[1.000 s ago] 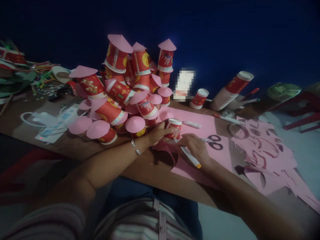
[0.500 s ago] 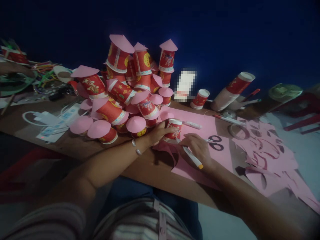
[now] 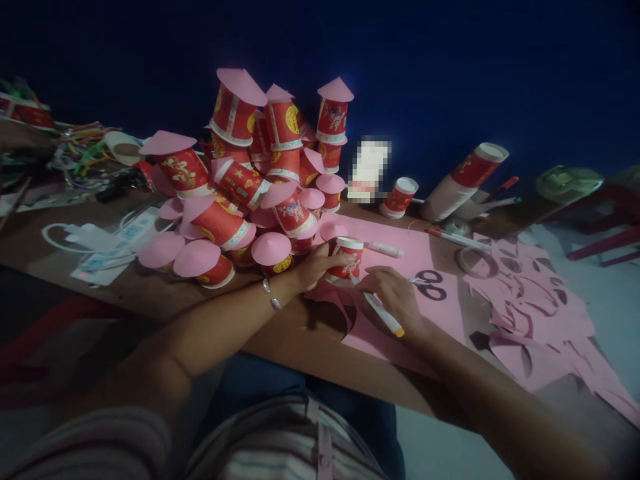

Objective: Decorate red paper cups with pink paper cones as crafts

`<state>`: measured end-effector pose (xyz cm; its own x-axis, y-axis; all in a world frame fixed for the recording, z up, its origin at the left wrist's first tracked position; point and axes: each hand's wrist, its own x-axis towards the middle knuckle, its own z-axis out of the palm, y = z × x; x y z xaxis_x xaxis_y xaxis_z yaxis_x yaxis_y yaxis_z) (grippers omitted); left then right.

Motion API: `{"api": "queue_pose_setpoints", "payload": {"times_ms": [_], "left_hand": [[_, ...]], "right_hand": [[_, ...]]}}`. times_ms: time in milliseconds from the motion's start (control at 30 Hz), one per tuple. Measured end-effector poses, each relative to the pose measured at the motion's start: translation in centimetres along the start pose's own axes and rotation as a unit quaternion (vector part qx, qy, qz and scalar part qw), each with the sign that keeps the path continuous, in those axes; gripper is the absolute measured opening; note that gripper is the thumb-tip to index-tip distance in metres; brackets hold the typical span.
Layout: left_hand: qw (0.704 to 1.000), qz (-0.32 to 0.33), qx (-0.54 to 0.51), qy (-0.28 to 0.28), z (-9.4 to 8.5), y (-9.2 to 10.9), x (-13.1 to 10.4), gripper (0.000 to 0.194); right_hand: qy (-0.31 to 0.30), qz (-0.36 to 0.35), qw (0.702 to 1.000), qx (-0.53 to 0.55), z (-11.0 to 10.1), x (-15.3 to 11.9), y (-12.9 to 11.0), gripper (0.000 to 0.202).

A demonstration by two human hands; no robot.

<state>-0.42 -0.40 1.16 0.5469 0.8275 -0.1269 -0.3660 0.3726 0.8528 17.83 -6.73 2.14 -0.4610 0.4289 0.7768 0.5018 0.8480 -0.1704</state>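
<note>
My left hand (image 3: 317, 267) is wrapped round a red paper cup (image 3: 347, 261), which stands rim up on pink paper (image 3: 395, 340). In my right hand (image 3: 393, 293) is a white marker pen (image 3: 381, 311), its orange end toward me and its other end close to the base of the cup. Behind the cup a pen cap or pale marker (image 3: 386, 249) lies on the paper. Black-handled scissors (image 3: 432, 287) rest just right of my right hand. To the left is a heap of red paper cups with pink cone tops (image 3: 271, 249), stacked several high.
A power strip (image 3: 117, 243) with white plugs lies at the left, near tangled cords (image 3: 93, 150). At the back stand a single red cup (image 3: 400, 198) and a leaning cup stack (image 3: 467, 180). Cut pink scraps (image 3: 545, 300) and a tape roll (image 3: 477, 263) are on the right.
The view has shifted slightly. Both hands keep their hold on the cup and the marker pen, with hardly any movement. At the far left, another person's hand has moved.
</note>
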Motion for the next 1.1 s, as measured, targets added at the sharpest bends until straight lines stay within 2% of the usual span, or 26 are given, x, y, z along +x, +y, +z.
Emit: {"api": "queue_pose_setpoints", "payload": {"times_ms": [367,633,867,1100], "left_hand": [[1.000,-0.002,0.005,-0.015,-0.20,-0.02,0.03,0.039],[1.000,0.003,-0.016,0.003,-0.30,-0.13,0.11,0.045],[1.000,0.006,-0.028,0.004,-0.56,-0.41,0.35,0.043],[0.999,0.002,-0.033,0.003,-0.33,-0.14,0.28,0.043]], "right_hand": [[0.000,-0.010,1.000,0.005,-0.05,0.08,0.25,0.015],[0.001,-0.003,1.000,-0.002,-0.28,0.29,0.14,0.017],[-0.013,0.005,1.000,0.009,-0.06,-0.19,0.26,0.016],[-0.001,0.000,1.000,0.008,0.05,-0.08,0.03,0.019]]}}
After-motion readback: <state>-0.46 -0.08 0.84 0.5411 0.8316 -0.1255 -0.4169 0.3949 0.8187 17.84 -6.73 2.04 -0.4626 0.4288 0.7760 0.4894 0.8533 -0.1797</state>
